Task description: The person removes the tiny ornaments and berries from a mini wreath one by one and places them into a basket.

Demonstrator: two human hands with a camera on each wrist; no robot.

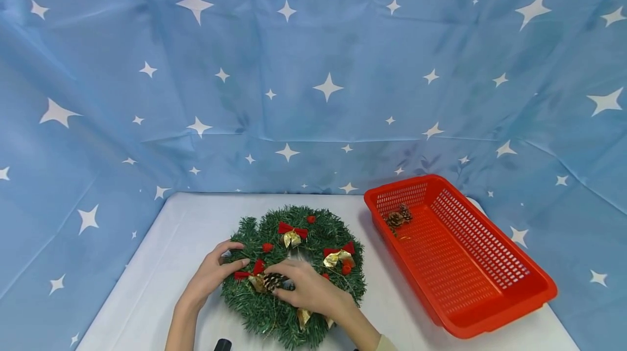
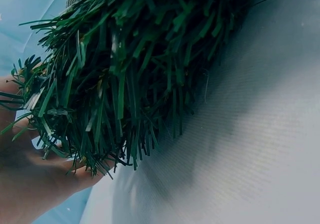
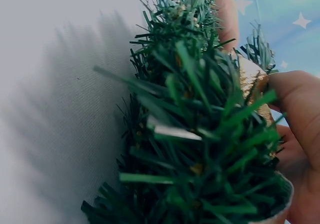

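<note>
A green wreath (image 1: 350, 285) lies on the white table, trimmed with red-and-gold bows and red berries. At its left side my left hand (image 1: 208, 277) holds the greenery, thumb and forefinger apart. In the left wrist view, green needles partly cover that hand (image 2: 35, 179). My right hand (image 1: 313, 288) reaches over the wreath's lower middle and pinches a brown pine cone (image 1: 272, 282) beside a bow (image 1: 256, 276). The right wrist view has the right hand (image 3: 300, 119) behind the branches, near a gold bow piece (image 3: 252, 79); the pine cone is hidden there.
To the right stands a red plastic basket (image 1: 490, 315), with pine cones (image 1: 395, 219) in its far left corner. A black object (image 1: 222, 345) shows at the table's front edge. Blue star-patterned cloth (image 1: 313, 117) hangs behind the white table (image 1: 181, 226).
</note>
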